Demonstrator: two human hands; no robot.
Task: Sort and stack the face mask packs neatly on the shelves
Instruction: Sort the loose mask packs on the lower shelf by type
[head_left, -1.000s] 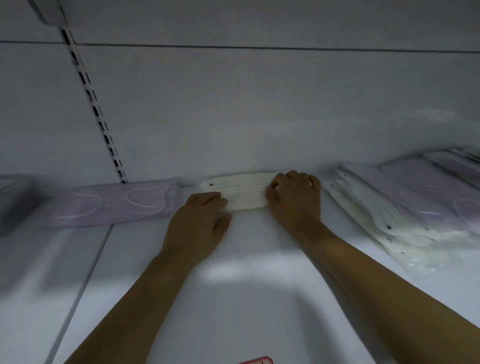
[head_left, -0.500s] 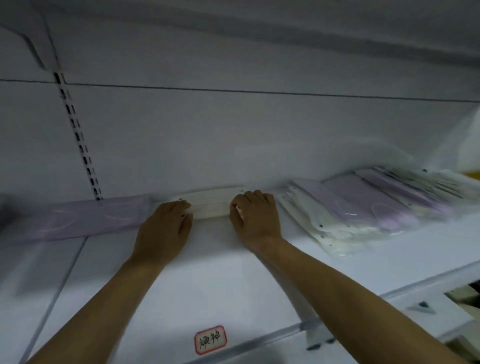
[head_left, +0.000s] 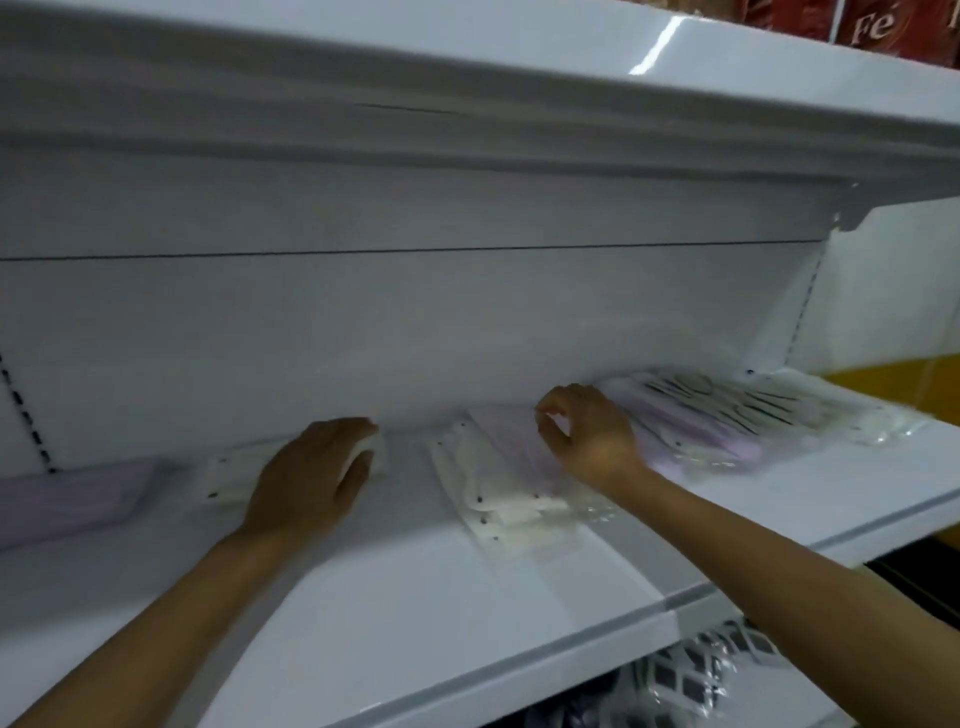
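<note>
1. Head view: the left hand (head_left: 311, 475) lies flat, fingers straight, pressing a white mask pack (head_left: 228, 473) at the back of the shelf (head_left: 395, 613), beside a lilac pack (head_left: 78, 493).
2. The right hand (head_left: 589, 434) hovers with fingers curled over a slanted pile of packs (head_left: 498, 483); through the blur it seems to pinch nothing.

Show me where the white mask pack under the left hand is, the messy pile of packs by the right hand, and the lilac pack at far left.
white mask pack (head_left: 228, 475), head view, its left end.
messy pile of packs (head_left: 498, 499), head view, white front packs.
lilac pack (head_left: 72, 499), head view, its middle.
</note>
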